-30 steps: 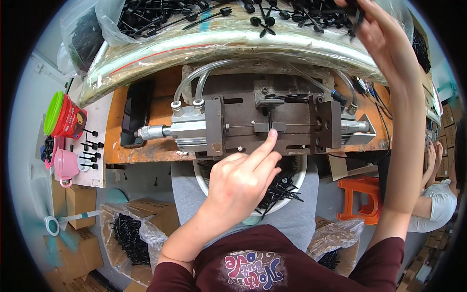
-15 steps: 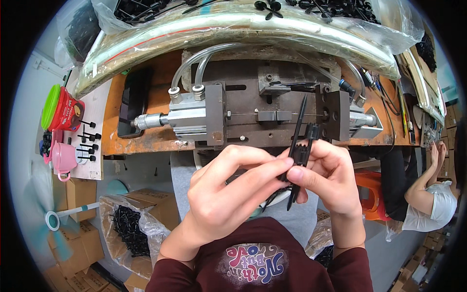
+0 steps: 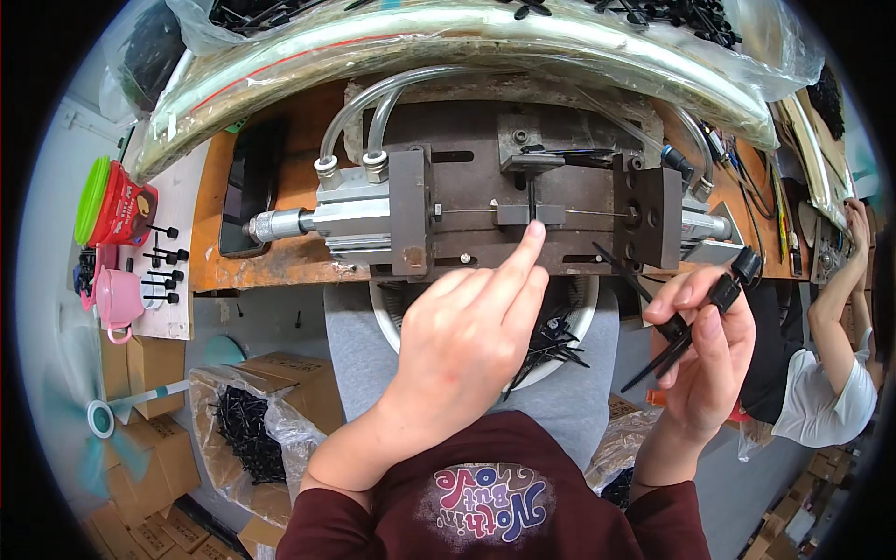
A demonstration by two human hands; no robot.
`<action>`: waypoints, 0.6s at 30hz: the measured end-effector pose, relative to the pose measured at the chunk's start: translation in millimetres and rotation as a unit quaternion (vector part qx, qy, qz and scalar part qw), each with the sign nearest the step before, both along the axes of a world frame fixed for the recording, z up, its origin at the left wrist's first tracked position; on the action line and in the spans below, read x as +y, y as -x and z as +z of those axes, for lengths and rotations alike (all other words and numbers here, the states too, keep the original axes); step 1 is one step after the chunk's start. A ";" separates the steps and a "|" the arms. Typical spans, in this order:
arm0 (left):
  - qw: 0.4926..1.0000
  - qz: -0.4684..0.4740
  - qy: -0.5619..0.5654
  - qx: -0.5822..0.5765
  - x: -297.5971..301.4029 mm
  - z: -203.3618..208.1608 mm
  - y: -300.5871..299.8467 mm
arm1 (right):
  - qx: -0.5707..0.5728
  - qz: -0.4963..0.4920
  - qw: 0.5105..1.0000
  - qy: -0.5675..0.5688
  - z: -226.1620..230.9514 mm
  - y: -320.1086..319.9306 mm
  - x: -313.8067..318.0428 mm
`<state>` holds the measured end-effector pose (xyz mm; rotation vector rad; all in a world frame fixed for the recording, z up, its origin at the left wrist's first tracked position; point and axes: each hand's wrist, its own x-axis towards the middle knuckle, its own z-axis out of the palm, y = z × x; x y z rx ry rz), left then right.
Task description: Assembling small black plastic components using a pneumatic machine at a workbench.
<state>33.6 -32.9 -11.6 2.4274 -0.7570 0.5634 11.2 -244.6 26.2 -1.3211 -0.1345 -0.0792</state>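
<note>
My left hand (image 3: 476, 336) reaches over the metal clamping fixture (image 3: 467, 233) with its index finger stretched out; the thumb is hidden. The fingertip touches the near end of a thin black plastic pin (image 3: 533, 196), which lies in the slot between two small grey blocks (image 3: 511, 216). Off to the right, closed fingers of my right hand (image 3: 705, 345) hold several black plastic pins (image 3: 674, 329) with thick ribbed heads and pointed shafts. Below the fixture, a white basket (image 3: 590, 322) in my lap holds loose black pins (image 3: 555, 345).
Silver air cylinders (image 3: 353, 219) with clear hoses flank the fixture. A black phone (image 3: 250, 191) lies on the bench's left. Pink cup (image 3: 119, 297) and red tub (image 3: 126, 205) stand further left. Bagged black parts (image 3: 250, 434) fill a floor carton. A co-worker (image 3: 821, 373) sits at right.
My hands have parted. The left moved forward to the slot, where a pin now lies between the blocks. The right moved right and slightly down, still holding the other pins.
</note>
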 end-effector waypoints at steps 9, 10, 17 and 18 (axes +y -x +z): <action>0.999 0.019 -0.025 0.027 1.7 5.0 -4.7 | 0.008 0.038 0.997 -0.063 -3.6 -0.5 -2.8; 0.999 0.011 -0.009 0.039 2.5 5.4 -4.5 | 0.015 0.041 0.997 -0.065 -4.8 -0.2 -2.1; 0.958 -0.126 0.228 0.118 -4.6 20.9 10.3 | 0.073 0.078 0.990 -0.089 -10.6 8.4 16.1; 0.953 -0.151 0.226 0.130 -4.8 20.6 12.4 | 0.072 0.094 0.988 -0.101 -12.5 10.0 17.6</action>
